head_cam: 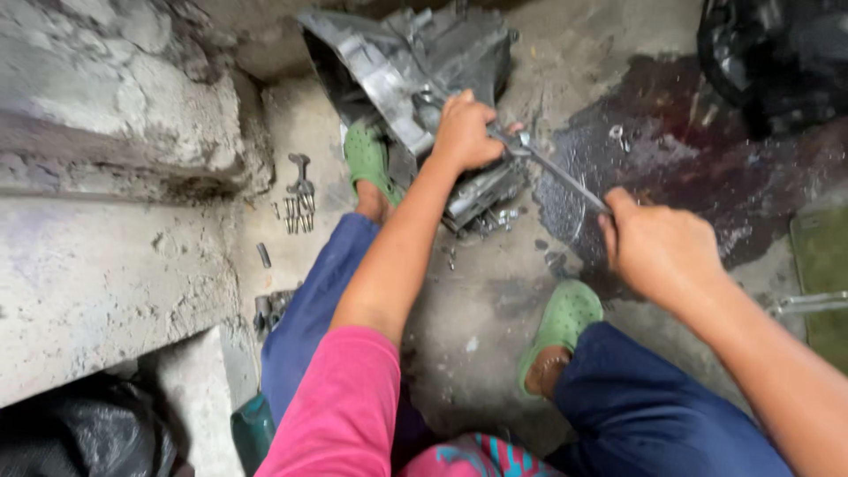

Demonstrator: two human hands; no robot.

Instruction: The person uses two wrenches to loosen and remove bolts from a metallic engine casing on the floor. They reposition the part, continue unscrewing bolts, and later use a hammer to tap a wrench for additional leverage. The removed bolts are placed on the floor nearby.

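Observation:
A greasy grey metal gearbox housing [415, 62] lies on the concrete floor between my feet. My left hand [465, 132] is closed around the head end of a long metal wrench [556, 172], pressed against the housing's lower edge. My right hand [658, 247] grips the wrench's handle end, lower and to the right. The tool runs diagonally between the two hands. What the wrench head sits on is hidden under my left hand.
Loose bolts and a small metal part [299, 199] lie left of the housing by a rough concrete step [106, 265]. A dark oil stain [671, 150] spreads to the right. My green clogs [367, 159] [561, 322] flank the work. A black bag [777, 53] sits top right.

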